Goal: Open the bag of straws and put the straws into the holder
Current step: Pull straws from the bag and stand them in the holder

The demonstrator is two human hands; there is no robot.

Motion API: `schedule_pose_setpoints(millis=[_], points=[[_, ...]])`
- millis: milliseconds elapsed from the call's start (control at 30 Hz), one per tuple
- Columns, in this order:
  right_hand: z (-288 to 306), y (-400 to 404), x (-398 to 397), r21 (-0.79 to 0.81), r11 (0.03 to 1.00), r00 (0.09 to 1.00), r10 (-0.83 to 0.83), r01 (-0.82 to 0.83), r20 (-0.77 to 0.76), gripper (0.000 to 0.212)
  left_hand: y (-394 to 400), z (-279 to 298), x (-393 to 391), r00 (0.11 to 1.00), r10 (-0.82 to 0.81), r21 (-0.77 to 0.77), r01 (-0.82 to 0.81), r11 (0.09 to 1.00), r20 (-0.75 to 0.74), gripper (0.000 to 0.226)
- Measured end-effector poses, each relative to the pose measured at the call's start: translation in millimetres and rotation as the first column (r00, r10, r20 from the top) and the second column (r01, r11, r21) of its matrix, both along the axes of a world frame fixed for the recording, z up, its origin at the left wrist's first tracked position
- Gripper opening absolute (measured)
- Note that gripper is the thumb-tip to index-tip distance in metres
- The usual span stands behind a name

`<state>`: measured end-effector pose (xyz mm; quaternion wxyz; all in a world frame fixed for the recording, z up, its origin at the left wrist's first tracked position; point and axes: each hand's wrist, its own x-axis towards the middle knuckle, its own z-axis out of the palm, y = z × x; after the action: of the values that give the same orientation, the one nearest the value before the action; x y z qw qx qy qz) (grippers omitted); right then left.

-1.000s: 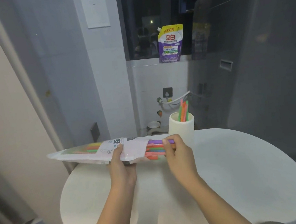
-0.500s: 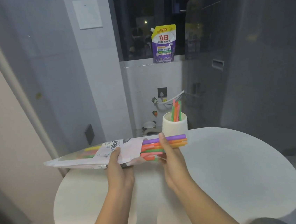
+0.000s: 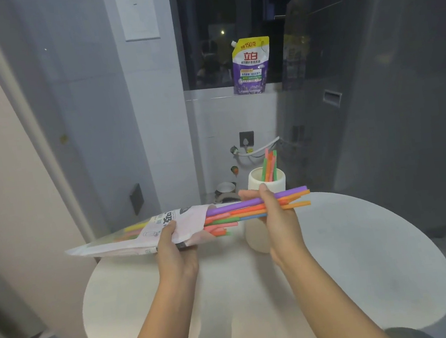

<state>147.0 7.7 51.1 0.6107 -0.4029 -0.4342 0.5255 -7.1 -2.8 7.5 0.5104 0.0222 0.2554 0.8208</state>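
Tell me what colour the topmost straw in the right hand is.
Purple, clearest in the head view, the only one.

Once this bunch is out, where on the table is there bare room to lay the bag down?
The round white table is bare to the right of the right hand, out to its rim, and along the near edge between the forearms. The far middle is crowded: the white holder with straws stands there, and the bag in the left hand hangs over the left edge.
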Motion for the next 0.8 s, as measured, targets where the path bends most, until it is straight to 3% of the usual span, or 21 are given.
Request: schedule_pose_setpoints(millis=[133,300,533,800], points=[[13.1,2.1,3.8,0.019,1.000,0.942,-0.003,0.010,-0.335,0.039,-0.5,-1.1,3.6,1.000,-0.005,-0.004,0.005,1.000,0.011,0.032],[34.8,3.3,0.8,0.028,0.991,0.866,-0.102,0.132,-0.490,0.050,-2.0,-1.8,11.7,0.999,-0.030,-0.014,0.031,0.999,0.019,0.035],[79.6,14.6,-1.4,0.078,0.963,0.878,-0.199,0.257,-0.436,0.052,-3.5,-3.2,14.2,0.999,-0.036,-0.029,0.036,0.999,0.009,0.028],[144.1,19.5,22.3,0.189,0.913,0.906,-0.295,0.361,-0.305,0.044,-4.0,-3.1,7.0,0.999,0.012,-0.051,-0.010,0.999,0.038,0.050]])
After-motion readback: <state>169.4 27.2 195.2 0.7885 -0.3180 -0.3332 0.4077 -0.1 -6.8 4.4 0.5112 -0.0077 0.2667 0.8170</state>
